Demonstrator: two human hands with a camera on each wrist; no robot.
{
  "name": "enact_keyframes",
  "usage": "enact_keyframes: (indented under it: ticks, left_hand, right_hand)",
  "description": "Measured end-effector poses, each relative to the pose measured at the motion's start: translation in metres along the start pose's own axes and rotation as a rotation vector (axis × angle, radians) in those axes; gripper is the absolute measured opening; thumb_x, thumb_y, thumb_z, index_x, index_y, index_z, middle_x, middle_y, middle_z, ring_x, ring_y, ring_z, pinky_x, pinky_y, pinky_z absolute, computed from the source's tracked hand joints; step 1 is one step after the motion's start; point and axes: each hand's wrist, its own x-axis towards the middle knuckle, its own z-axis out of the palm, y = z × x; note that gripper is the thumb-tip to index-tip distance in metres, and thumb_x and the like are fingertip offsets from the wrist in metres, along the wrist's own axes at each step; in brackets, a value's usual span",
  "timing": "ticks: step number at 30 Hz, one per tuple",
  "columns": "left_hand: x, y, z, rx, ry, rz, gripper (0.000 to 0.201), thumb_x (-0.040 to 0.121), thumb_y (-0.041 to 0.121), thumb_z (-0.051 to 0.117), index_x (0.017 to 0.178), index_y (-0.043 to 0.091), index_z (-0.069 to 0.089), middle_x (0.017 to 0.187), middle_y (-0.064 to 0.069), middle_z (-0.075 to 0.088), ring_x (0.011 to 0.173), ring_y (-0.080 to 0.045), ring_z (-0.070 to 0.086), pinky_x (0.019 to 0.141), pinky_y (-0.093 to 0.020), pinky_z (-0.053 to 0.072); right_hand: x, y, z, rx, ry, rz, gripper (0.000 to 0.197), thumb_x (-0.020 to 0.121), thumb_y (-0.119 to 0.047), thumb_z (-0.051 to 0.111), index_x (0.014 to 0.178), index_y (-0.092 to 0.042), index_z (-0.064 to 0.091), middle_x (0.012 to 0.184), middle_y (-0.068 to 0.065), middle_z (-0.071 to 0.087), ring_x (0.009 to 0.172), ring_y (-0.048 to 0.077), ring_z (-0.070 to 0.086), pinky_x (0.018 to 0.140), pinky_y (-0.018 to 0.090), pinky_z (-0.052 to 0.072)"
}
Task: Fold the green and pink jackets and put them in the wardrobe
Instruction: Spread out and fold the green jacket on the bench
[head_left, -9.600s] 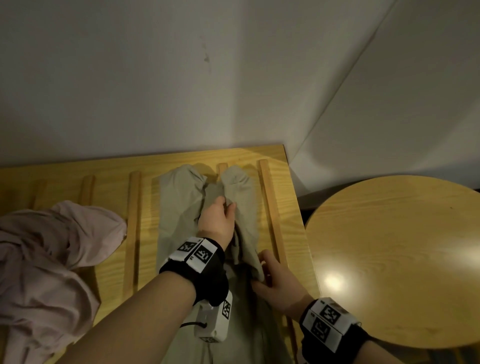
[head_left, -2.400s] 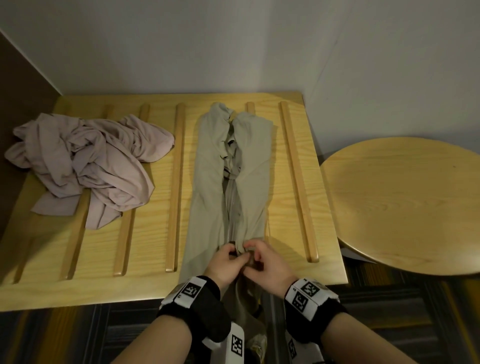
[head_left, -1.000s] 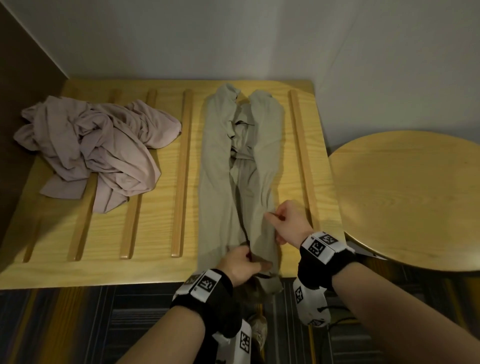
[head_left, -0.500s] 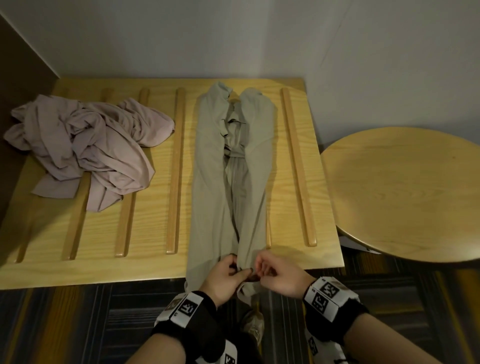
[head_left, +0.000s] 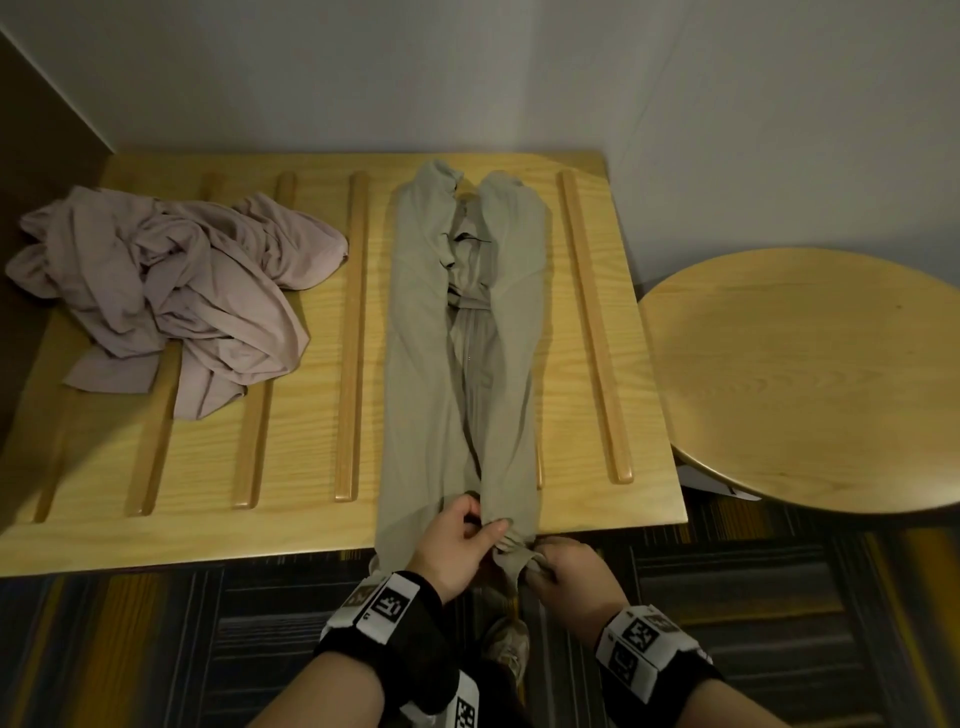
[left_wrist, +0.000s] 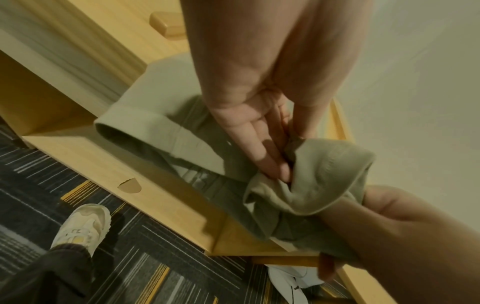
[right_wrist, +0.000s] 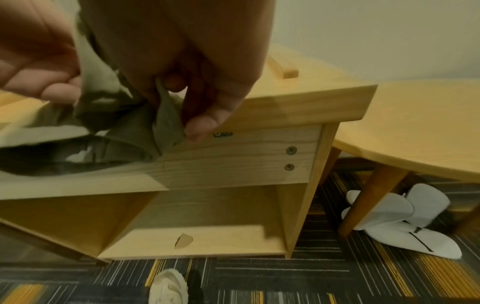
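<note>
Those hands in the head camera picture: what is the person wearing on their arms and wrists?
Both forearms are bare, with no sleeves showing. The left hand and the right hand have no gloves. Each wrist carries a wide black band with white patches printed with black square code markings. A white block bearing another such marking hangs under the left wrist band.

two jackets (head_left: 457, 332), two tables (head_left: 322, 364), two slippers (right_wrist: 394, 222)
</note>
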Motion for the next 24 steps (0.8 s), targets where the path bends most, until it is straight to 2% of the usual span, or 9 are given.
enact_keyframes:
  ticks: [3, 6, 9, 11, 13, 15, 18, 20, 24]
  left_hand:
    - [0.003, -0.004, -0.003, 0.042, -0.008, -0.018, 0.015, 0.092, 0.021, 0.056, 0.106, 0.016, 0.054, 0.107, -0.009, 0.067, 0.099, -0.022, 0.064, 0.096, -0.042, 0.049]
    - [0.004, -0.005, -0.006, 0.064, -0.04, -0.032, 0.016, 0.094, 0.02, 0.052, 0.11, 0.019, 0.054, 0.109, -0.01, 0.067, 0.101, -0.023, 0.064, 0.097, -0.043, 0.048]
    - [0.003, -0.003, -0.006, 0.087, -0.062, -0.04, 0.01, 0.094, 0.023, 0.051, 0.104, 0.025, 0.053, 0.108, -0.008, 0.068, 0.101, -0.023, 0.063, 0.098, -0.043, 0.047]
    - [0.003, -0.002, -0.004, 0.106, -0.062, -0.038, 0.012, 0.095, 0.024, 0.049, 0.106, 0.026, 0.051, 0.109, -0.008, 0.066, 0.103, -0.023, 0.062, 0.099, -0.043, 0.046]
    - [0.003, 0.0, -0.001, 0.108, -0.046, -0.037, 0.018, 0.096, 0.023, 0.046, 0.113, 0.024, 0.048, 0.109, -0.003, 0.063, 0.106, -0.021, 0.059, 0.102, -0.04, 0.044]
    - [0.002, 0.001, 0.002, 0.096, -0.027, -0.036, 0.019, 0.096, 0.024, 0.047, 0.115, 0.023, 0.046, 0.109, 0.0, 0.06, 0.107, -0.019, 0.057, 0.102, -0.037, 0.043]
    - [0.0, 0.002, 0.004, 0.07, -0.022, -0.025, 0.012, 0.092, 0.029, 0.055, 0.101, 0.027, 0.047, 0.107, 0.004, 0.061, 0.102, -0.013, 0.059, 0.096, -0.03, 0.046]
    - [-0.002, 0.002, 0.003, 0.059, -0.032, -0.022, 0.013, 0.088, 0.03, 0.062, 0.094, 0.029, 0.051, 0.101, 0.006, 0.064, 0.095, -0.009, 0.061, 0.088, -0.026, 0.049]
    - [-0.004, -0.003, -0.002, 0.107, -0.139, -0.074, 0.028, 0.081, 0.016, 0.07, 0.101, 0.025, 0.053, 0.109, -0.001, 0.066, 0.1, -0.013, 0.063, 0.091, -0.028, 0.051]
  right_hand:
    - [-0.005, 0.001, 0.004, 0.031, -0.03, -0.053, 0.021, 0.083, -0.024, 0.061, 0.072, -0.006, 0.063, 0.076, 0.005, 0.061, 0.079, 0.017, 0.055, 0.066, 0.019, 0.036]
    - [-0.006, 0.003, 0.002, 0.137, -0.074, -0.05, 0.03, 0.075, -0.02, 0.068, 0.059, -0.025, 0.044, 0.061, -0.011, 0.046, 0.057, 0.002, 0.045, 0.054, 0.012, 0.031]
    - [-0.006, 0.006, 0.002, 0.087, -0.131, -0.003, 0.041, 0.077, -0.025, 0.066, 0.064, -0.034, 0.029, 0.068, -0.014, 0.05, 0.063, 0.004, 0.049, 0.058, 0.015, 0.037]
    - [-0.005, 0.006, 0.003, 0.039, -0.182, 0.018, 0.027, 0.08, -0.025, 0.062, 0.069, -0.033, 0.039, 0.079, -0.008, 0.056, 0.08, 0.014, 0.056, 0.069, 0.024, 0.04]
    - [-0.004, 0.003, 0.002, 0.032, -0.217, 0.055, 0.003, 0.084, -0.023, 0.057, 0.086, -0.025, 0.058, 0.093, -0.002, 0.063, 0.094, 0.016, 0.059, 0.077, 0.023, 0.04]
    - [-0.004, 0.0, 0.003, 0.056, -0.239, 0.099, 0.014, 0.087, -0.02, 0.053, 0.096, -0.018, 0.063, 0.103, 0.002, 0.066, 0.099, 0.016, 0.059, 0.082, 0.024, 0.043]
    - [-0.004, -0.003, 0.004, 0.039, -0.319, 0.139, 0.01, 0.086, -0.021, 0.054, 0.086, -0.023, 0.063, 0.096, 0.003, 0.067, 0.097, 0.02, 0.062, 0.08, 0.025, 0.045]
    - [-0.004, -0.005, 0.005, -0.018, -0.391, 0.114, 0.014, 0.085, -0.027, 0.055, 0.091, -0.018, 0.064, 0.082, -0.004, 0.061, 0.095, 0.021, 0.062, 0.074, 0.023, 0.042]
    - [-0.002, -0.008, -0.004, -0.03, -0.503, 0.059, 0.014, 0.081, -0.04, 0.06, 0.077, -0.027, 0.06, 0.074, -0.011, 0.054, 0.083, 0.015, 0.06, 0.072, 0.025, 0.044]
